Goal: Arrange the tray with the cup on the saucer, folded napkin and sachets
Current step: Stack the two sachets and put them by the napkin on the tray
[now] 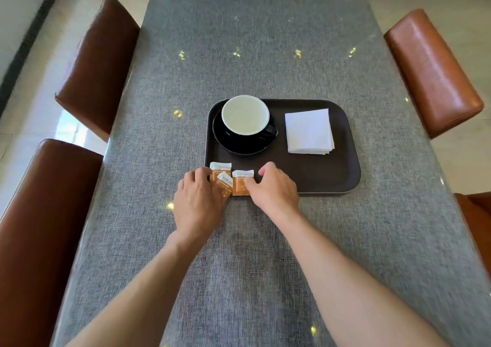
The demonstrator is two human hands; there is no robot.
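A dark brown tray (pixel 318 174) lies on the grey table. At its back left a black cup (pixel 245 115) with a white inside stands on a black saucer (pixel 239 146). A folded white napkin (pixel 309 131) lies at the tray's right. Three orange-and-white sachets (pixel 240 182) lie at the tray's front left corner. My left hand (pixel 199 200) rests its fingers on the left and middle sachets. My right hand (pixel 273 187) touches the right sachet with its fingertips.
The table (pixel 252 54) has a grey woven cover under glass. Brown leather chairs stand at the left (pixel 98 65), front left (pixel 39 227) and right (pixel 430 73). Another chair edge (pixel 475 214) shows at the right.
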